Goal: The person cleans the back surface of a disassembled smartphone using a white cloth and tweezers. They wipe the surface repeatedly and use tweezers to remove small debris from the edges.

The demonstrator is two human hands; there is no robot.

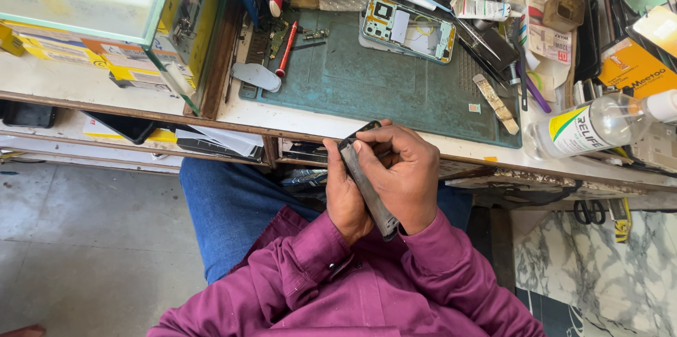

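Hands meet over lap, just below bench edge, both clamped on 1 slim dark grey phone body (367, 185) seen edge-on. Left hand (345, 199) cups it from underneath w/ palm and thumb; right hand (402, 182) wraps over the top, fingertips pinching near its upper end. Looks like a prying/seam-working step on the casing, tho the exact contact pt is hidden by fingers. Next move likely needs steady grip + light, controlled force along the edge. Long axis runs diagonal: upper end toward bench, up-left, lower end toward purple shirt cuff (310, 245), down-right. 2nd opened phone frame (407, 29) lies on green work mat (352, 90), well apart.
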